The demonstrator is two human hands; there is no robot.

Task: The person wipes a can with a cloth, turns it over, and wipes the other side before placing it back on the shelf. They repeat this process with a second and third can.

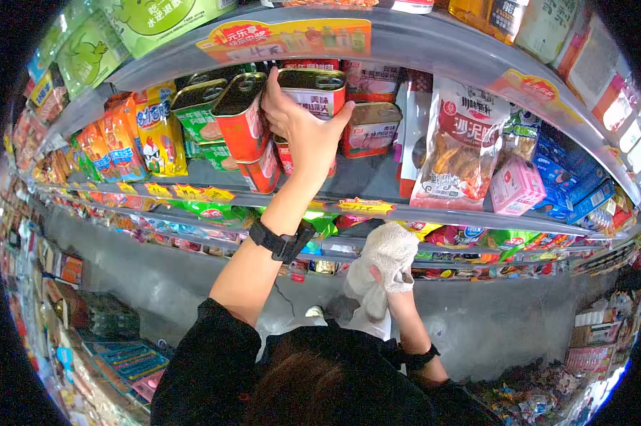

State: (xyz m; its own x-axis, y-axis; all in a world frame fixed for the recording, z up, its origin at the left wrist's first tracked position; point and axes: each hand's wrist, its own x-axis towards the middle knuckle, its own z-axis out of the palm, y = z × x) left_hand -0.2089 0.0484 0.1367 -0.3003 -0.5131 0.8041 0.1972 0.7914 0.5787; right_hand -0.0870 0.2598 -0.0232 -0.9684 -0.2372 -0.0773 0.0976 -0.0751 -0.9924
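Observation:
My left hand [302,128] reaches onto the shelf and spans a red food can [312,92], with fingers along its left side and the thumb at its right edge. Just left of these fingers, another red can [244,124] stands stacked on a red can [259,170]. Green cans [198,113] are stacked further left, and a darker red can [372,129] sits right of my thumb. Lower down, in front of the shelves, my right hand [398,284] grips a bunched white cloth [384,255], which covers most of its fingers.
Yellow and orange snack bags [161,131] stand on the left of the shelf. To the right are a large snack pouch [456,145], a pink box [517,184] and blue packs [565,181]. A shelf edge [420,46] overhangs the cans. Grey floor [476,312] lies below.

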